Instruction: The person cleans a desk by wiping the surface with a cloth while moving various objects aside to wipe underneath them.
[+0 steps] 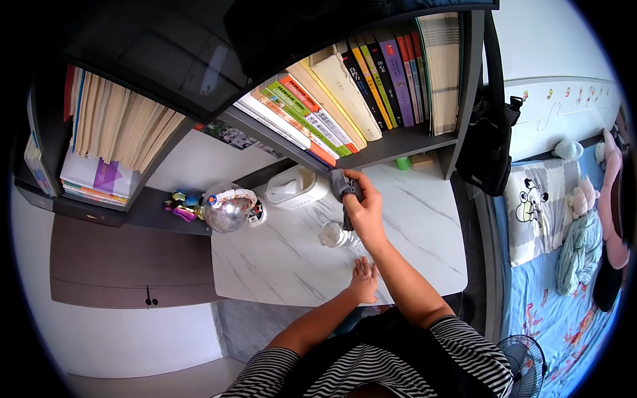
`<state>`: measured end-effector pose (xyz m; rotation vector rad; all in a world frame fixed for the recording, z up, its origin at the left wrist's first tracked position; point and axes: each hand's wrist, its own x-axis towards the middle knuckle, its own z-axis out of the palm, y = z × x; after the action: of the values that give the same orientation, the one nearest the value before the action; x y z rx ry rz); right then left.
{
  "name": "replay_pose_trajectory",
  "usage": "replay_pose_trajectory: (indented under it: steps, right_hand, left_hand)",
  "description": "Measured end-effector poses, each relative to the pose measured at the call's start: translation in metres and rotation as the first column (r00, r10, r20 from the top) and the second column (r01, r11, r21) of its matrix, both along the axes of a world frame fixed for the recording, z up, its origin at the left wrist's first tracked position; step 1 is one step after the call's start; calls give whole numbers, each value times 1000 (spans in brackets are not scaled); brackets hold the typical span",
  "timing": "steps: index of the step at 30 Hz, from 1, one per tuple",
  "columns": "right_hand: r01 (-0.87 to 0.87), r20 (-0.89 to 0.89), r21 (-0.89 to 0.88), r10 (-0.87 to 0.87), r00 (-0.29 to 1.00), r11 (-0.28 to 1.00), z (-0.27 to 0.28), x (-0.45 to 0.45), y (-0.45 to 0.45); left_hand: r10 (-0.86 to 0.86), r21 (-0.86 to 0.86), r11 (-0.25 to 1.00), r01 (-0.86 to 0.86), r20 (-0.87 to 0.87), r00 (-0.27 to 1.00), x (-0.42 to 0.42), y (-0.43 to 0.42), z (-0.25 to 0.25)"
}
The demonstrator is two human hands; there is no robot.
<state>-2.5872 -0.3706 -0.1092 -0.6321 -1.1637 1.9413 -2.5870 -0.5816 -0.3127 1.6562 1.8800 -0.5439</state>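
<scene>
My right hand (361, 204) is raised at the front edge of the bookshelf, its fingers closed on a dark grey cloth (344, 188) that hangs down from them. Below the cloth a clear glass or plastic vessel (332, 235) is on the white marbled desk (411, 232); my right hand and the cloth are just above it. Near the desk's front edge my left hand (363, 281) lies flat on the surface, fingers apart, holding nothing.
A white container (297, 188) sits at the desk's back, left of the cloth. Farther left are a transparent globe (229, 207) and colourful toys (184, 205). Books (398, 79) fill the overhead shelf (398, 148). A black bag (489, 142) hangs at its right side, beside a bed (554, 305).
</scene>
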Motion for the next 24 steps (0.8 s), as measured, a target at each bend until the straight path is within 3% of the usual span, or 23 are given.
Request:
replay_pose_trajectory:
  steps: [3,4,6,10,11,13,17,20,21,22,24]
  right_hand:
    - [257,102,332,-305,947,908,10,-12,-3]
    - [258,100,334,-306,947,907,10,-19,-5]
    - [279,121,508,-388,914,815,12,-31,-7]
    - [211,190,563,-373,908,799,18,-33,-6]
    - [211,187,566,-374,908,797,20,-34,-6]
    - [182,234,592,-384,893,785,27,-32,-4]
    - [186,263,530,-369,891,828,31,-38,0]
    - [296,140,516,-420,897,804,41,-41,-3]
    - [282,110,479,-375,920,831,51,-39,-5]
    - [263,75,442,-327,942,858,59,-37,-9]
    - [293,-295,404,-180,938,866,70,-34,-18]
  left_hand:
    - [50,88,995,-48,-16,999,-1,-7,-15]
    - [49,91,995,-47,-17,999,0,-8,-17]
    - [57,298,953,-61,23,998,-1,-8,-19]
    - [3,507,861,-42,76,997,-5,-12,-33]
    - [4,346,937,-43,115,993,-7,-13,-44]
    - [7,179,983,-35,154,988,-12,-22,-71]
    - [65,199,970,-139,341,938,-16,-26,-92]
    - [48,224,963,-151,409,911,-5,0,-10]
    - [132,141,963,-228,492,861,-1,11,13]
    - [143,170,946,-276,542,828,-2,7,-4]
    - [147,222,904,-365,640,754,-6,-2,-38]
